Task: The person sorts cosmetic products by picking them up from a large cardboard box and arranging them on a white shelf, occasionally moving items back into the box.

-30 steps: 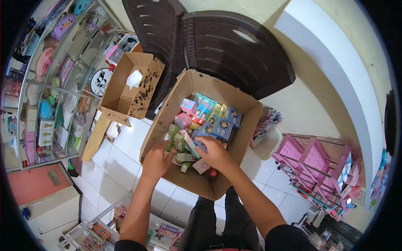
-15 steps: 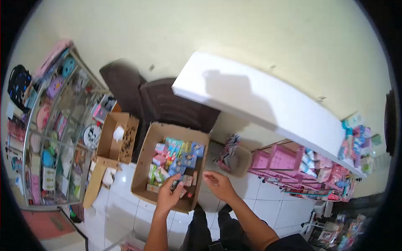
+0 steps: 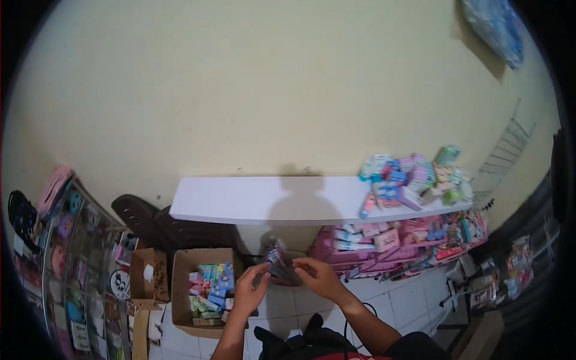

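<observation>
My left hand (image 3: pixel 251 291) hovers at the right side of a cardboard box (image 3: pixel 180 287) on the floor, with thumb and fingers apart and nothing seen in it. Small colourful packets and boxes (image 3: pixel 211 294) fill part of that box. My right hand (image 3: pixel 318 278) is a short way to the right, fingers bent but apart, also with nothing visible in it. Between the hands, lower down, a purplish patterned bundle (image 3: pixel 274 257) stands in a bin (image 3: pixel 293 257) that my right hand partly covers.
A white shelf (image 3: pixel 252 198) spans the wall ahead, with small packaged goods (image 3: pixel 414 180) piled at its right end. Pink racks (image 3: pixel 360 258) stand below it. To the left are stacked brown chairs (image 3: pixel 195 234), a smaller carton (image 3: pixel 141 294) and a glass display case (image 3: pixel 72 270).
My view has tilted up and turned right, so the box now sits lower and further left. Both hands have risen away from the packets; the piled goods on the shelf are now fully visible.
</observation>
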The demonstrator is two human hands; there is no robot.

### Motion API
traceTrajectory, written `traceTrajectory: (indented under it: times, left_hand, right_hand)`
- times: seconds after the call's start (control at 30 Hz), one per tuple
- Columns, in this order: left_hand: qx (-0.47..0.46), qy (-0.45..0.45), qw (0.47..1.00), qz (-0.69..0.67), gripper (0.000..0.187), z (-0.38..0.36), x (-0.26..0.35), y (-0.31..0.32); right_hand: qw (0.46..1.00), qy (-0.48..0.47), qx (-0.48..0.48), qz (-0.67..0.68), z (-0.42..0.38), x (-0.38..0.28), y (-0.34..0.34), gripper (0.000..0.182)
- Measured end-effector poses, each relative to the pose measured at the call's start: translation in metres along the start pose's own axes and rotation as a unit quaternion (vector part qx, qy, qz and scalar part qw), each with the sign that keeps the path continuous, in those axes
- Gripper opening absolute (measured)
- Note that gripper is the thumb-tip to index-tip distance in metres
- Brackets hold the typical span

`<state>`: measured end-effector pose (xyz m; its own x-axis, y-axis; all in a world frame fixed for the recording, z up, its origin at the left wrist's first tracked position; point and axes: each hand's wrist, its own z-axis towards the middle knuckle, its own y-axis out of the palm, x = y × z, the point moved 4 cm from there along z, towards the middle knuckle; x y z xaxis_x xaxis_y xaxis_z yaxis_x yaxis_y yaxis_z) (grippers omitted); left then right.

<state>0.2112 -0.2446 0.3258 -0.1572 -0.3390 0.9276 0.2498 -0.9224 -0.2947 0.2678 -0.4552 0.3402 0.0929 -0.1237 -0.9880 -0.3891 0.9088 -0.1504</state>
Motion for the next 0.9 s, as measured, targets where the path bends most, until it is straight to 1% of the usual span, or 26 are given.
traceTrajectory:
  times: [0.07,0.13,0.2,0.23,0.27,0.33,0.4,0.47,0.5,0.53,0.6,0.63,0.67,0.7,0.73,0.8,0.83,0.9]
  left_hand:
    - [-0.013,0.040,0.998,0.036,0.025,0.016,0.030,0.025]
    - [-0.036,0.034,0.999,0.005,0.026,0.029,0.052,0.053]
    - [-0.055,0.090,0.994,0.039,0.026,0.045,0.071,0.081]
    - [-0.068,0.063,0.995,0.049,0.025,0.051,0.086,0.093]
    - [-0.069,0.068,0.994,0.046,0.025,0.059,0.094,0.104]
    - [-0.056,0.187,0.979,0.060,0.024,0.074,0.114,0.125]
    - [-0.065,0.202,0.976,0.057,0.024,0.091,0.131,0.141]
    - [-0.074,0.215,0.972,0.056,0.025,0.114,0.149,0.154]
    - [-0.065,0.250,0.963,0.075,0.024,0.125,0.159,0.159]
    - [-0.055,0.285,0.953,0.093,0.024,0.136,0.170,0.163]
    - [-0.065,0.297,0.947,0.103,0.025,0.162,0.187,0.173]
    - [-0.074,0.306,0.942,0.114,0.026,0.176,0.195,0.178]
    - [-0.076,0.312,0.940,0.113,0.026,0.190,0.198,0.183]
    - [-0.076,0.341,0.929,0.125,0.027,0.204,0.200,0.190]
    - [-0.076,0.370,0.916,0.135,0.029,0.216,0.203,0.197]
    - [-0.081,0.379,0.911,0.142,0.030,0.234,0.205,0.206]
    - [-0.093,0.378,0.909,0.151,0.030,0.242,0.207,0.211]
    - [-0.103,0.381,0.905,0.156,0.030,0.256,0.208,0.218]
  right_hand:
    - [0.999,-0.023,0.022,-0.028,-0.008,-0.010,-0.036,0.030]
    - [0.996,-0.044,0.045,-0.057,-0.016,-0.025,-0.073,0.030]
    - [0.992,-0.065,0.065,-0.087,-0.023,-0.042,-0.105,0.030]
    - [0.988,-0.088,0.084,-0.099,-0.026,-0.053,-0.120,0.030]
    - [0.982,-0.111,0.101,-0.112,-0.029,-0.063,-0.135,0.030]
    - [0.979,-0.113,0.107,-0.132,-0.028,-0.078,-0.162,0.029]
    - [0.976,-0.114,0.112,-0.149,-0.024,-0.094,-0.186,0.029]
    - [0.950,-0.160,0.133,-0.232,-0.016,-0.115,-0.208,0.029]
    - [0.959,-0.160,0.134,-0.190,-0.007,-0.121,-0.217,0.031]
    - [0.959,-0.162,0.137,-0.191,0.003,-0.125,-0.227,0.031]
    - [0.931,-0.200,0.143,-0.271,0.025,-0.134,-0.245,0.030]
    - [0.929,-0.203,0.148,-0.272,0.038,-0.140,-0.254,0.030]
    - [0.916,-0.205,0.145,-0.312,0.050,-0.145,-0.260,0.030]
    - [0.902,-0.206,0.143,-0.352,0.062,-0.146,-0.264,0.029]
    - [0.901,-0.207,0.150,-0.352,0.075,-0.143,-0.271,0.029]
    - [0.858,-0.303,0.158,-0.383,0.096,-0.141,-0.276,0.028]
    - [0.856,-0.304,0.164,-0.385,0.104,-0.138,-0.279,0.028]
    - [0.800,-0.327,0.165,-0.476,0.116,-0.136,-0.280,0.026]
